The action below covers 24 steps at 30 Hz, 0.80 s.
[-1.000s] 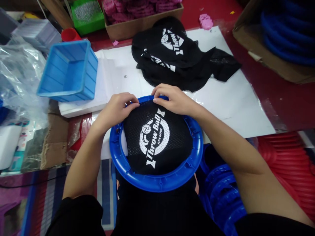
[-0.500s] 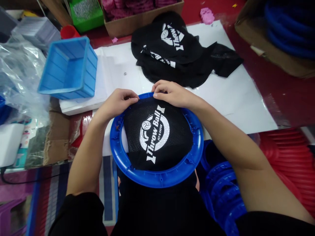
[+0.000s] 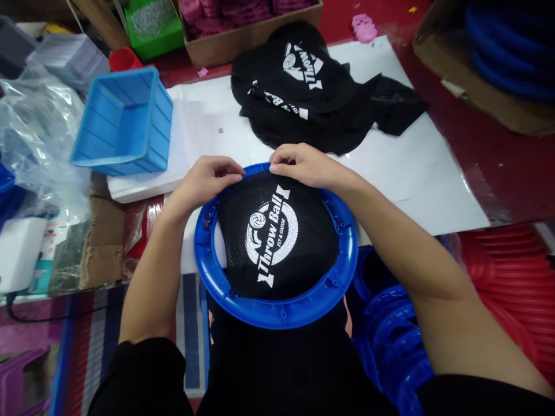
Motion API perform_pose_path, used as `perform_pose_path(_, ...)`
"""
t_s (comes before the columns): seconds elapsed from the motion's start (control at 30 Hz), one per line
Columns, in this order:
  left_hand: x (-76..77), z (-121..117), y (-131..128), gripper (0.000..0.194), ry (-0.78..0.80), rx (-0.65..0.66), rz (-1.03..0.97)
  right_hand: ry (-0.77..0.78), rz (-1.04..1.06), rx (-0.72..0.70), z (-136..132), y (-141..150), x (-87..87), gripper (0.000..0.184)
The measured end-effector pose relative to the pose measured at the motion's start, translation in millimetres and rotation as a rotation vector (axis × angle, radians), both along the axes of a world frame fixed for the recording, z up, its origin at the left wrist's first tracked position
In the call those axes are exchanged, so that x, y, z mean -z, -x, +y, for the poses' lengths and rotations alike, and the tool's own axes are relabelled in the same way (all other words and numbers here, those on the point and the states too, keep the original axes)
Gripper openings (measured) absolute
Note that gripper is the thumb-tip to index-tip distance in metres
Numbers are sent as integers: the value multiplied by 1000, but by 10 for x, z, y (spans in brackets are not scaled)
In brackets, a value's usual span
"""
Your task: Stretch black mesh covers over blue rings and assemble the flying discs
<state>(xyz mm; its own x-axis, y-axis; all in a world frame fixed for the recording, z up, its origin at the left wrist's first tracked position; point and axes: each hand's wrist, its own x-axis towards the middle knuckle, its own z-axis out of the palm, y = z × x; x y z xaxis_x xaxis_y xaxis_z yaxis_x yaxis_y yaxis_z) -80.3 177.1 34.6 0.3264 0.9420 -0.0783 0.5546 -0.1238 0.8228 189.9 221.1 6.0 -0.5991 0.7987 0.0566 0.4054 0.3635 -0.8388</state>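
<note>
While both hands pinch netting (image 3: 277, 237), spare nets (image 3: 303, 92) lie beyond blue bin (image 3: 124, 124).

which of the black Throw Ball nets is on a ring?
The black net under both hands, spread across the blue ring nearest the person. The other nets lie loose in a heap on the white sheet beyond.

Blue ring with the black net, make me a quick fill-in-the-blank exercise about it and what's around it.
1. Both hands, left hand and right hand, pinch the black mesh net at the far edge of the ____ ring.
2. The net's white logo reads Throw ____.
3. The blue bin lies to the person's ____.
Missing words: blue; Ball; left.
</note>
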Motion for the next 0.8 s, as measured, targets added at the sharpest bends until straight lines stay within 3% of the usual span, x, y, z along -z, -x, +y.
perform_pose_path(0.47,-7,-18,-14,22,-103,70,71,-5,-4,-16,47,-11,26,18)
perform_pose_path(0.8,-17,-40,29,24,-177,148,146,-130,-77,63,-25,49,38,14)
